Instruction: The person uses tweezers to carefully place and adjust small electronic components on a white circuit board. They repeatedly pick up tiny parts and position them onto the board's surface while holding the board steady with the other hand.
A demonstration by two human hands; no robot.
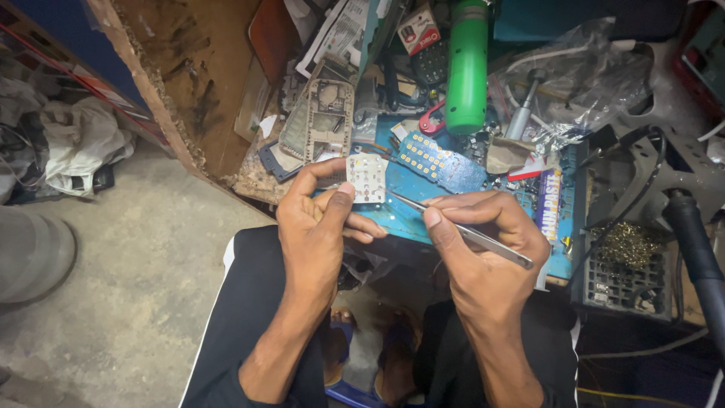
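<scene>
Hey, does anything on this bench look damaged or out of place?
Yes. The wooden bench edge is crumbled and ragged, and phone parts lie heaped loosely behind the white keypad sheet in the left hand.

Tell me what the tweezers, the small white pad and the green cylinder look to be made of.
Tweezers in the right hand: bare metal, judging by the silvery sheen. White keypad sheet in the left hand: probably thin plastic or rubber, matte, with dome bumps. Green cylinder: seemingly smooth plastic with soft glossy highlights.
</scene>
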